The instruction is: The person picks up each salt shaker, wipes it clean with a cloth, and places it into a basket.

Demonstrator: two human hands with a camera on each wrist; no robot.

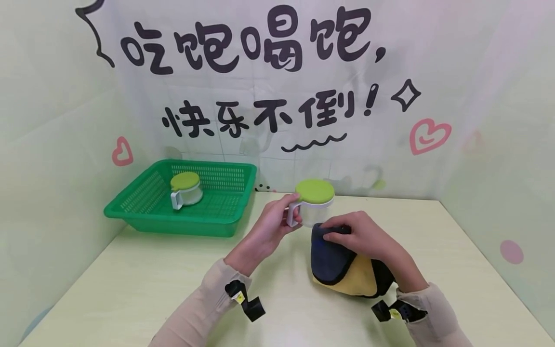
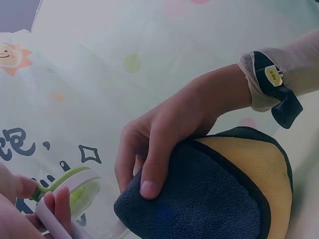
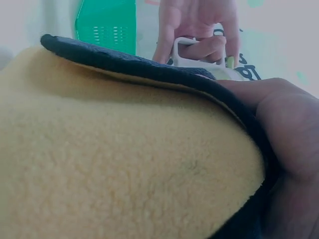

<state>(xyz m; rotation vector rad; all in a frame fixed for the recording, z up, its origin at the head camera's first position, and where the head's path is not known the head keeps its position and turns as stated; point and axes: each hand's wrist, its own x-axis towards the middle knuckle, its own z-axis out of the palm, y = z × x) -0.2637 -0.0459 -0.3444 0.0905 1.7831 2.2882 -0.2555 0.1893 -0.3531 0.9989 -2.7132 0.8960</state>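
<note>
A clear seasoning jar [image 1: 315,212] with a green lid and white handle is held up by my left hand [image 1: 275,217], whose fingers curl round the handle. Close beside it, my right hand [image 1: 362,234] pinches a folded cleaning cloth [image 1: 331,255], dark blue on one face and yellow on the other, with black edging. The cloth hangs by the jar's lower side; whether they touch is hard to tell. In the left wrist view, the right thumb presses on the blue face of the cloth [image 2: 199,194]. The yellow face [image 3: 124,149] fills most of the right wrist view.
At the back left of the table [image 1: 277,308] stands a green plastic basket [image 1: 217,220]. Inside it sits a second green-lidded jar [image 1: 190,194] with a white handle. A white curtain [image 1: 260,86] with black lettering hangs behind the table.
</note>
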